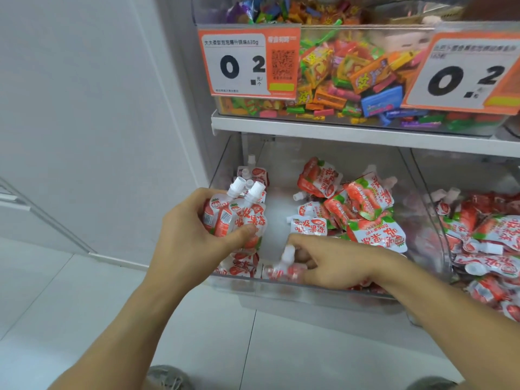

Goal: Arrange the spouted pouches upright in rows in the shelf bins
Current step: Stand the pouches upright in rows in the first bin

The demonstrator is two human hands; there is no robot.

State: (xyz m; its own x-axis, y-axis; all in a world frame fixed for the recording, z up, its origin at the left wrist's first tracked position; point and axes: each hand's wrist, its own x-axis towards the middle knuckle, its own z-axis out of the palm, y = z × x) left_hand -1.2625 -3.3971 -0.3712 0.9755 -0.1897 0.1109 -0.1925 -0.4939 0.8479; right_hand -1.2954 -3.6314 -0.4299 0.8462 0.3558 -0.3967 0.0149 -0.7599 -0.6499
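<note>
A clear plastic shelf bin [281, 288] holds red-and-white spouted pouches with white caps. My left hand [185, 229] grips a small bunch of upright pouches [247, 212] at the bin's left side, spouts pointing up. Behind them more pouches [253, 175] stand against the left wall. My right hand [332, 263] reaches into the front of the bin and pinches a blurred pouch [284, 266] by its spout end. A loose heap of pouches [357, 209] lies jumbled on the bin's right half. A bare strip of bin floor runs between the two groups.
A second bin [484, 243] to the right is full of jumbled pouches. Above, a white shelf [309, 128] carries a clear bin of colourful candies [351, 80] with two orange price tags [247, 60]. A white wall is on the left and pale floor tiles below.
</note>
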